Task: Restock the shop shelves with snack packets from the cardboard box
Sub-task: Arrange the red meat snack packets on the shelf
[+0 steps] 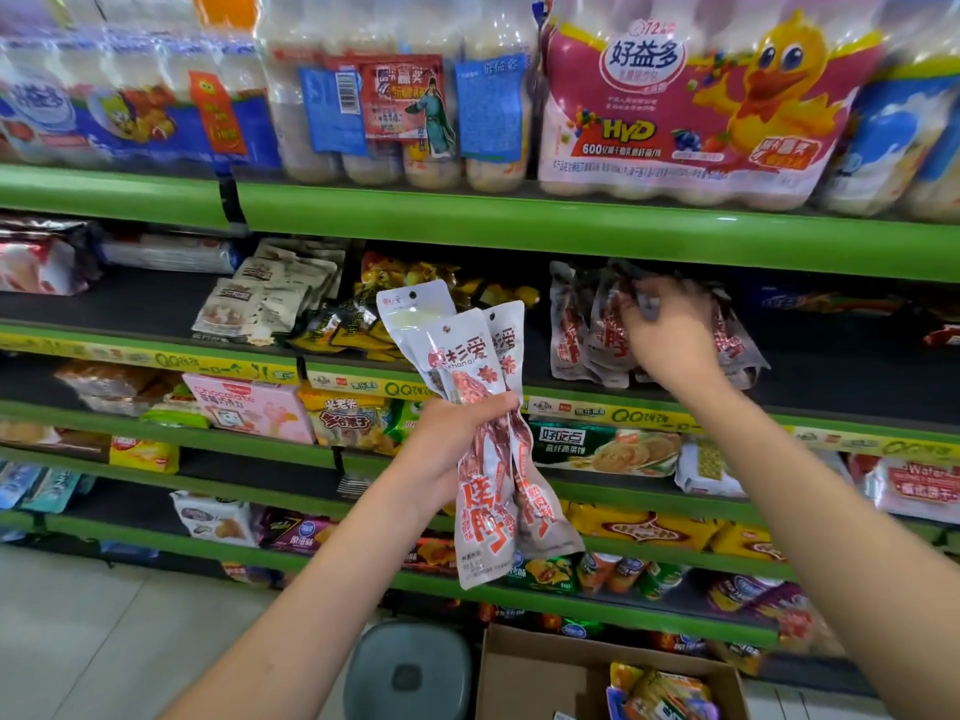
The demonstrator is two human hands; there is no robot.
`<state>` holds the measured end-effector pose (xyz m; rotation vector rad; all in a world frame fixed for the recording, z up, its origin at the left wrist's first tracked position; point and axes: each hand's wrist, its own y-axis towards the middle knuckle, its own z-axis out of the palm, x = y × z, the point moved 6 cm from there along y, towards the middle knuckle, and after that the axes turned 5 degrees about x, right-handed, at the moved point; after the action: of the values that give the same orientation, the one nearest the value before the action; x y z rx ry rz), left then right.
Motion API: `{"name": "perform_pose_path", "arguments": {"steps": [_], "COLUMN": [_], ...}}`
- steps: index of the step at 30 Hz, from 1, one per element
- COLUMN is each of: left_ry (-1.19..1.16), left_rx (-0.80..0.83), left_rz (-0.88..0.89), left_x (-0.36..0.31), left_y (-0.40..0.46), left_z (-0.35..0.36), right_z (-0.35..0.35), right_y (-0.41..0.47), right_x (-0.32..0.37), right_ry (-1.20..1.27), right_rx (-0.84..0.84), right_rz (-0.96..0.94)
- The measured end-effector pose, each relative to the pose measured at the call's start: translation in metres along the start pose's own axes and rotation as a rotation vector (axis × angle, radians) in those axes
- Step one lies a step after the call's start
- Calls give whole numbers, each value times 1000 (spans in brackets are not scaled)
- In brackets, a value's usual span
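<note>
On the second shelf (831,376) from the top, the right hand (670,335) reaches into a cluster of shelved packets (576,330) of the same white-and-red snack, its fingers (644,304) curled over their tops; motion blur hides whether they pinch a packet or merely press the stack.

The left hand (457,444) waits lower and nearer, just in front of the shelf edges, fingers closed firmly round the middle of a fan of held packets (483,459). At least three show. Their long axis runs close to vertical, leaning slightly, with the hang-hole ends up and the printed bottoms hanging toward the cardboard box (545,678) on the floor, which has more snacks inside.

To do this step well, I judge the right hand should square the shelved packets upright and push them back, leaving a gap at the front. Each new packet then ought to go in hang-hole up, printed face outward, matching its neighbours. Feeding one at a time from the fan would stop the slippery film from sliding and toppling the row.
</note>
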<state>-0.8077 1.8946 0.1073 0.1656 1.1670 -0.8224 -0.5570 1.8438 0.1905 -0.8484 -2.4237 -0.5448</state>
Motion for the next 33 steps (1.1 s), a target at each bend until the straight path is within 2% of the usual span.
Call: {"name": "perform_pose_path", "arguments": {"steps": [1,3,6,8,14,20,27,33], "left_ry": [0,-7,-22,-10,26,22,79,83], "left_rx": [5,17,49,61,114,94,46,16], "left_rz": [-3,-1,19,12,-8,-55,2,-9], "left_x": [1,2,4,7,17,12,3,10], "left_y": [1,2,3,3,3,3,1,-3], "left_z": [2,8,19,25,33,31,26,20], "right_z": [-2,5,32,50,57,48,38,34], "right_y": [-22,-74,-142,-168,-188,-194,-194,-196], "right_x": [10,28,34,27,-6,-26,-42,-45], "right_ry": [110,273,414,468,634,1038,1168,1182], "right_rx": [35,248,572,673,631,587,478,491], "right_rz": [-81,-180,-143,-73,56,124,191,183]}}
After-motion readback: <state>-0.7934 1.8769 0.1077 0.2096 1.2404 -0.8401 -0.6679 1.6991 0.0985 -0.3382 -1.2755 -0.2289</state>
